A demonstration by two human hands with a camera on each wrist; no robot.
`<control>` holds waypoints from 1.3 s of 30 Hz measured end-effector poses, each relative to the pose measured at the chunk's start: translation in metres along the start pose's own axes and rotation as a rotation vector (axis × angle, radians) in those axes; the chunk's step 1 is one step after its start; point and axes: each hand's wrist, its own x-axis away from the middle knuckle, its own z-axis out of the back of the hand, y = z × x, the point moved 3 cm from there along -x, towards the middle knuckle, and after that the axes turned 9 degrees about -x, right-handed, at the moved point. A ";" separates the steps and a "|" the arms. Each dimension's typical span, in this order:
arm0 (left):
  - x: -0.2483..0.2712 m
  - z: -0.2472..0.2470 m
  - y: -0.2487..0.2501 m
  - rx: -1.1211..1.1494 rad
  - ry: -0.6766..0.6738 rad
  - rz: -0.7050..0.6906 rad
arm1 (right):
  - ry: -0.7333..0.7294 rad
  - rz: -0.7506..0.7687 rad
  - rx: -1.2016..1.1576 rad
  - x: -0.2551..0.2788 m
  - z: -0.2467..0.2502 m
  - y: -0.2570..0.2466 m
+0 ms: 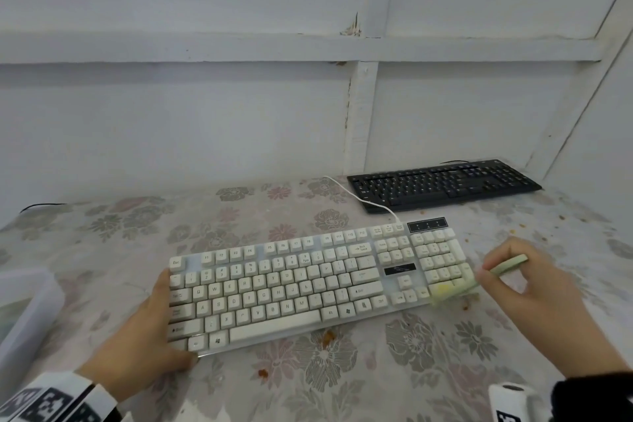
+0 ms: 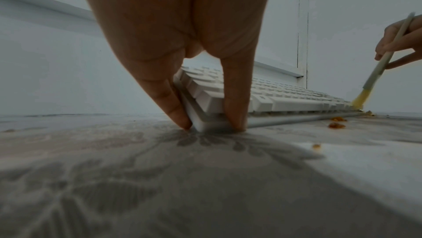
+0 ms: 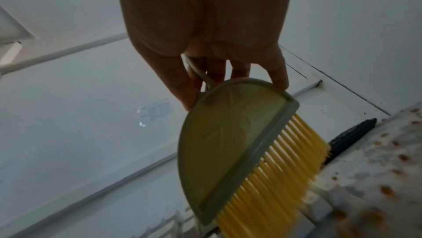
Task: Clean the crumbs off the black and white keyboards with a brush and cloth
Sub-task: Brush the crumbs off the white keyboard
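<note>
The white keyboard (image 1: 308, 284) lies slantwise in the middle of the table. My left hand (image 1: 154, 325) grips its left end, with thumb and a finger (image 2: 166, 101) set on either side of the near corner. My right hand (image 1: 524, 288) holds a pale green brush (image 3: 228, 142) by its thin handle. The yellow bristles (image 1: 445, 293) rest on the near right corner of the number pad. Further back on the right, the black keyboard (image 1: 442, 185) sits against the wall. Orange crumbs (image 2: 336, 125) lie on the cloth along the white keyboard's front and right. No cleaning cloth is in view.
A floral tablecloth (image 1: 411, 370) covers the table, which ends at white panelled walls behind and on the right. A translucent plastic box (image 1: 24, 312) stands at the left edge. The white keyboard's cable (image 1: 356, 195) runs back past the black keyboard's left end.
</note>
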 end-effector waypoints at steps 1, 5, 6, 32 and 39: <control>0.001 0.001 0.002 0.010 0.000 0.001 | 0.001 -0.007 0.018 -0.001 0.002 0.003; 0.003 0.002 0.009 0.025 -0.002 -0.006 | 0.063 -0.009 0.097 -0.006 0.016 0.008; 0.003 0.002 0.009 0.022 0.002 -0.008 | 0.079 -0.007 0.095 -0.006 0.017 0.007; -0.004 -0.002 -0.003 -0.065 0.011 0.065 | 0.285 -0.074 -0.026 -0.009 0.044 0.037; -0.004 -0.002 -0.004 -0.046 0.008 0.124 | 0.168 -0.138 -0.281 -0.007 0.028 0.029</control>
